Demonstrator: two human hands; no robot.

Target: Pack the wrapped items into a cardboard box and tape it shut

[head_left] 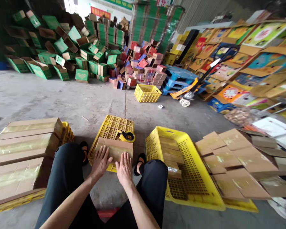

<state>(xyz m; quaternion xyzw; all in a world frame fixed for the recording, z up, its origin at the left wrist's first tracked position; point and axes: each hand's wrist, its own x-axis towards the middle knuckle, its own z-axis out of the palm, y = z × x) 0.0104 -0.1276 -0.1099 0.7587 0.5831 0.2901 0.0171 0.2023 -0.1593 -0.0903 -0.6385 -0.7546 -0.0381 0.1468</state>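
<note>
Between my knees a small cardboard box (116,147) lies on an upturned yellow plastic crate (109,124). My left hand (101,161) rests flat on the left part of the box, fingers stretched out. Flat on its right part is my right hand (124,168), its fingers also extended. A strip of clear tape seems to run along the top of the box, partly under my hands. Just behind the box, on the crate, sits a tape dispenser (126,136) in yellow and black.
At my right a yellow crate (197,178) holds several cardboard boxes (171,152), with more stacked boxes (238,159) beyond. Large taped cartons (21,152) stand at my left. Ahead are another yellow crate (147,93), a pallet jack (193,86), blue pallets (178,76) and heaped green boxes (82,75).
</note>
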